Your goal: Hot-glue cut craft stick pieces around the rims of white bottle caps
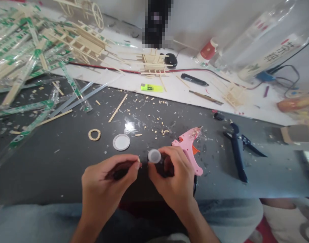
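My left hand (111, 179) is closed in a pinch, with a tiny pale wood piece (138, 160) between thumb and fingertips. Just beside it, my right hand (172, 172) grips a small round container with a whitish top (154, 156); its lower part is hidden by the fingers. A pink glue gun (188, 146) lies right behind my right hand. Beyond my left hand rest a white round lid (121, 142) and a small ring of wood pieces (94, 134).
Tiny wood bits (164, 131) litter the dark table. Pruning shears (237, 152) lie at right. Wrapped sticks (25, 57) pile up at left. Behind stand wooden models (154, 64), a yellow-green lighter (151, 87), a black pen (194, 79) and a red-white cup (207, 50).
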The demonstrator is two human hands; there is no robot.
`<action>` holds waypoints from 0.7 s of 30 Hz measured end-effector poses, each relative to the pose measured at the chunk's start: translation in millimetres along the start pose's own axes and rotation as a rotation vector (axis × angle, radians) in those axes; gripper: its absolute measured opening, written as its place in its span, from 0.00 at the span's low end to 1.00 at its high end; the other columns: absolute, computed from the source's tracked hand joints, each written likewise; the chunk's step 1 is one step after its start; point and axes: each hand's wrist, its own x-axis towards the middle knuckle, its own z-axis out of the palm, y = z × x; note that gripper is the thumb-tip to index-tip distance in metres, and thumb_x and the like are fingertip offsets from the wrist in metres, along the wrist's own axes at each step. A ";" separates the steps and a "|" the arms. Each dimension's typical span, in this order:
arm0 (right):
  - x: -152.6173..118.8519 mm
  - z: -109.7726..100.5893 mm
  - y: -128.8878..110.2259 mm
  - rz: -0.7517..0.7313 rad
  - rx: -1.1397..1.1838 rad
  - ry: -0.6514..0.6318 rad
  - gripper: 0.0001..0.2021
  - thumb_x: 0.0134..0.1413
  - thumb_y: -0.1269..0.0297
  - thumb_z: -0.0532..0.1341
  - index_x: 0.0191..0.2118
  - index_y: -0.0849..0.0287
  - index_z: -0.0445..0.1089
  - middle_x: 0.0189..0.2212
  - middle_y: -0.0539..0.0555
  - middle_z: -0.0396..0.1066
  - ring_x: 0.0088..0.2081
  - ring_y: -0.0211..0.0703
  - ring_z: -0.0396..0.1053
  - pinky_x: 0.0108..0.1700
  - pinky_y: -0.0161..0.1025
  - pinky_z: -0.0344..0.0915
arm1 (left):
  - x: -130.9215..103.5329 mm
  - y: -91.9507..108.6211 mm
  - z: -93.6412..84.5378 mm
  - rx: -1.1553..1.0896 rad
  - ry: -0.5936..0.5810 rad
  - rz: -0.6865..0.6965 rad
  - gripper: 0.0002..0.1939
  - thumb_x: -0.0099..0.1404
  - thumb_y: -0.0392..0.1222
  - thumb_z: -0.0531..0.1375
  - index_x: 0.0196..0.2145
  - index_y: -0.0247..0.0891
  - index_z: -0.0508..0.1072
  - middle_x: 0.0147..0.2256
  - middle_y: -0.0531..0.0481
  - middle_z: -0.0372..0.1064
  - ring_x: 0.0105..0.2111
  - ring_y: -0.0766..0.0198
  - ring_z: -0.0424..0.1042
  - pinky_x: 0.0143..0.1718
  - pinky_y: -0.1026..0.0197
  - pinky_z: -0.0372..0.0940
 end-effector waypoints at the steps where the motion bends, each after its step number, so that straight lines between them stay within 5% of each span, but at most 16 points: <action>1: -2.6 -3.8 0.4 0.002 0.081 -0.026 0.11 0.53 0.71 0.66 0.43 0.54 0.72 0.33 0.50 0.75 0.30 0.41 0.71 0.30 0.37 0.70 | 0.2 0.4 0.1 0.002 -0.012 0.004 0.06 0.57 0.37 0.70 0.30 0.50 0.85 0.26 0.61 0.83 0.25 0.65 0.83 0.30 0.70 0.76; 6: -11.3 -13.4 2.4 0.100 0.305 -0.159 0.19 0.49 0.75 0.66 0.48 0.51 0.72 0.35 0.47 0.80 0.30 0.39 0.77 0.32 0.34 0.76 | 1.5 1.7 -0.3 0.070 -0.123 0.074 0.09 0.57 0.36 0.68 0.29 0.53 0.84 0.25 0.63 0.82 0.23 0.65 0.80 0.31 0.68 0.76; 21: -11.3 -9.1 2.8 0.109 0.258 -0.138 0.21 0.48 0.76 0.66 0.48 0.49 0.73 0.36 0.44 0.81 0.34 0.37 0.79 0.36 0.32 0.77 | 4.4 -3.9 1.2 0.113 -0.196 0.144 0.11 0.58 0.34 0.67 0.31 0.53 0.82 0.25 0.64 0.80 0.20 0.68 0.77 0.29 0.69 0.74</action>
